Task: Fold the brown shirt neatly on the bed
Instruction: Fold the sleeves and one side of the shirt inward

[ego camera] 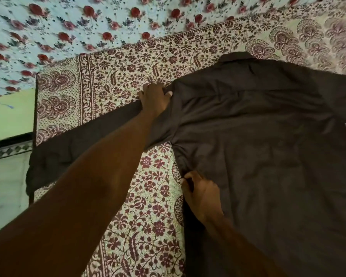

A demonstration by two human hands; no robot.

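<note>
The brown shirt (268, 140) lies spread flat on the bed (152, 198), with one sleeve (76, 150) stretched out sideways. The left hand (154, 99) grips the shirt's shoulder where that sleeve joins. The right hand (202, 194) pinches the shirt's side edge just below the armpit.

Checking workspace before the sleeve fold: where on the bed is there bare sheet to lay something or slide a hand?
Bare bedsheet lies between the sleeve and the rose-print cloth, and again below the sleeve beside the brown shirt, though the left forearm crosses it. It is crowded around the armpit, where the left hand and right hand grip fabric.
</note>
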